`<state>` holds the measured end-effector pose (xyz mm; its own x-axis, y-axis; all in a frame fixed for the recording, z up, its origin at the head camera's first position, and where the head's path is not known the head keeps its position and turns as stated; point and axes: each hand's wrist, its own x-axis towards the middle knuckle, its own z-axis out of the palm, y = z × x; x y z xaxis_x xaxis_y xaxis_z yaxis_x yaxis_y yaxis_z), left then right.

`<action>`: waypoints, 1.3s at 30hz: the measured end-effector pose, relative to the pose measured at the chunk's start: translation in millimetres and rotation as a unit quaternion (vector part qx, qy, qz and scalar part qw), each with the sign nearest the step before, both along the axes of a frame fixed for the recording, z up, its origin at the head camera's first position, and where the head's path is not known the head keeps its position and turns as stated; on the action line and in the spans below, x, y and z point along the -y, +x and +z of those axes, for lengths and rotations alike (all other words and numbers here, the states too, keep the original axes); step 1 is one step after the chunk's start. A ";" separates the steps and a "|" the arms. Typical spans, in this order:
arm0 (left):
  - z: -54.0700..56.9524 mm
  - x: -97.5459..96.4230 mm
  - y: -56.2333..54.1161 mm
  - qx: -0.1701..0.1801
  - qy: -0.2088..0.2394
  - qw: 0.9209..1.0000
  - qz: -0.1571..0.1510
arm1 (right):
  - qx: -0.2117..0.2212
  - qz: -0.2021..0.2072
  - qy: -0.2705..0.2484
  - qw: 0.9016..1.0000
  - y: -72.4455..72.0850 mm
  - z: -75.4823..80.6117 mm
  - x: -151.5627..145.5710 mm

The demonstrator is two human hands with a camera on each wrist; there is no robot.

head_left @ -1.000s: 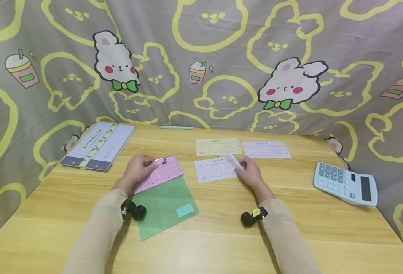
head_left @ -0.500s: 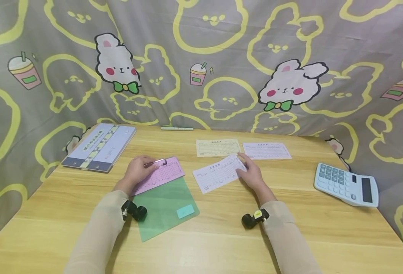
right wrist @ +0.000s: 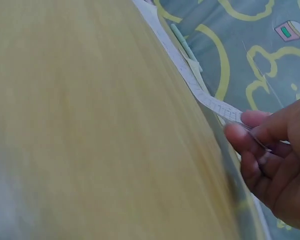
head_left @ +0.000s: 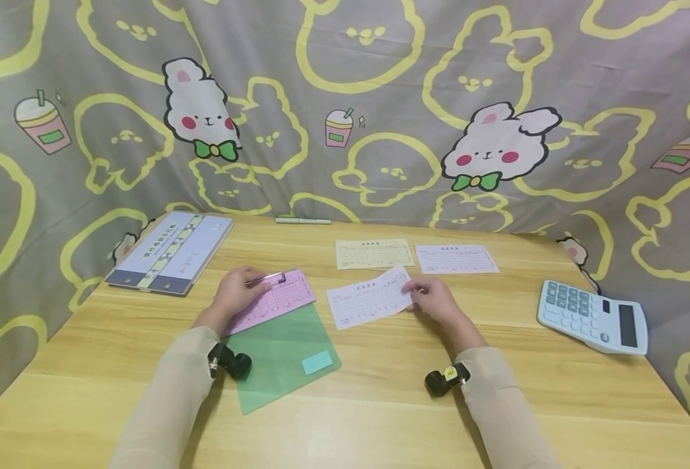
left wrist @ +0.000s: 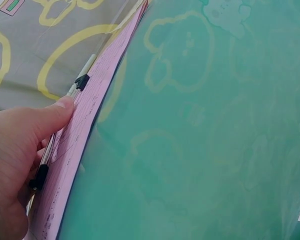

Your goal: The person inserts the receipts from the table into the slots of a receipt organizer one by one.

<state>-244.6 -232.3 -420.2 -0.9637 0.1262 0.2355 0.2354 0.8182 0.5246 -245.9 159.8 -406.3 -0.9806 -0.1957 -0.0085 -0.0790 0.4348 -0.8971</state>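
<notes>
Much small print is illegible; left fingers grip clipped pink form, right fingers white form

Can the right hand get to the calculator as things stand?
Probably yes: nothing lies between the right hand and the calculator on the table. But it pinches a white slip, so it would likely have to let go first.

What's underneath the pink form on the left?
A green sheet shows past the near edge of the pink form. How far it runs beneath, and anything else there, is hidden by the form and left hand.
</notes>
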 end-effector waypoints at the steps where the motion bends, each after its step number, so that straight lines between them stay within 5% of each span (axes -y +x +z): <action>1: -0.2 -0.1 -0.1 0.001 0.001 1.000 0.000 | 0.006 0.006 -0.007 1.000 0.6 0.8 -0.1; 13: 1.7 0.0 0.9 0.021 0.005 1.000 0.003 | 0.078 0.048 -0.115 0.989 0.0 4.5 -4.0; 26: 0.9 1.2 0.0 0.013 0.000 1.000 -0.003 | 0.012 0.074 -0.154 0.985 4.9 24.7 20.9; 39: 1.3 1.1 -0.4 0.009 -0.008 1.000 0.003 | 0.065 -0.012 -0.268 0.961 8.4 7.8 99.3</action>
<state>-245.0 -233.5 -418.9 -0.9685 0.1234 0.2163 0.2206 0.8278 0.5158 -237.5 60.5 -398.5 -0.9825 -0.1831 -0.0356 0.0533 -0.0930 -0.9942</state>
